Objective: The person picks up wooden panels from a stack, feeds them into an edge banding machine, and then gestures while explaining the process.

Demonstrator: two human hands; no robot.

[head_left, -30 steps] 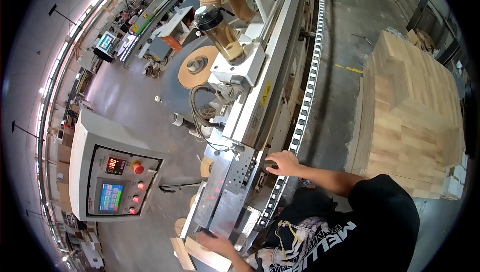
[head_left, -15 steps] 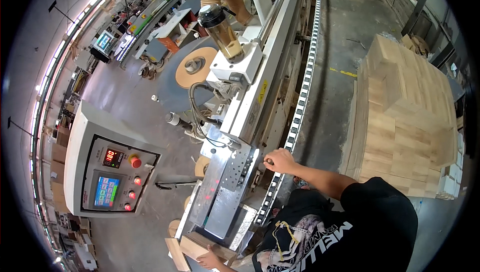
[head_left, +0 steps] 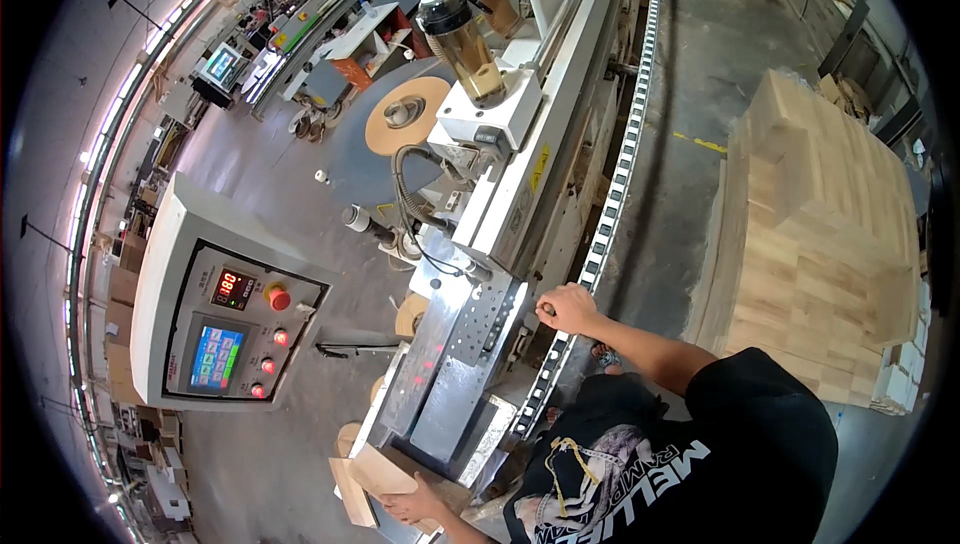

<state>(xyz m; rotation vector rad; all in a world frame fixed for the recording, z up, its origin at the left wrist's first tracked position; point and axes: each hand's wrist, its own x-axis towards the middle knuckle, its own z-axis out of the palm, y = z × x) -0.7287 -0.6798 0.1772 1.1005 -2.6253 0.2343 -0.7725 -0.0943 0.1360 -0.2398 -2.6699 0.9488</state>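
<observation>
At the lower end of the edge-banding machine, my left hand grips a light wooden board. Its thumb and fingers lie over the near edge. A second wooden piece stands against the board's left side. Further up, my right hand is closed in a fist beside the machine's perforated metal plate, above the roller track. Something small and dark shows at the fist's opening, too little to name.
A control panel with a lit screen and red buttons stands at left. A roll of edge tape lies on a round grey disc behind the machine. Stacked wooden panels stand on the floor at right.
My left hand has come further into view, and the board under it has shifted and tilted slightly. My right hand stays closed at the machine's side. The whole view has swung a little.
</observation>
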